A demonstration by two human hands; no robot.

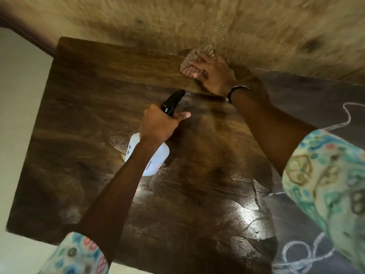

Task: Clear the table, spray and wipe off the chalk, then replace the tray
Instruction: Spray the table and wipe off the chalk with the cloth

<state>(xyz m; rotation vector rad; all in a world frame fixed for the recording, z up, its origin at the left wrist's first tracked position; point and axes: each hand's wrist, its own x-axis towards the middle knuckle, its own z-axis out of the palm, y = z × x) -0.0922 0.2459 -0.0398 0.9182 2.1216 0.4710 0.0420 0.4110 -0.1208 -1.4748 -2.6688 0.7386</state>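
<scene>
A dark wooden table (83, 119) fills the view, its middle wet and shiny. My left hand (160, 123) grips the black trigger head of a white spray bottle (158, 155), held over the table with the nozzle pointing away from me. My right hand (213, 75) presses a ribbed pinkish cloth (189, 64) flat on the table's far edge. White chalk lines (302, 252) run over the right side of the table, near my right sleeve. The frame is motion-blurred. No tray is in view.
A tan mottled floor (237, 22) lies beyond the far edge. A pale floor (17, 95) borders the table on the left and near side. My patterned sleeves sit at the bottom left and right.
</scene>
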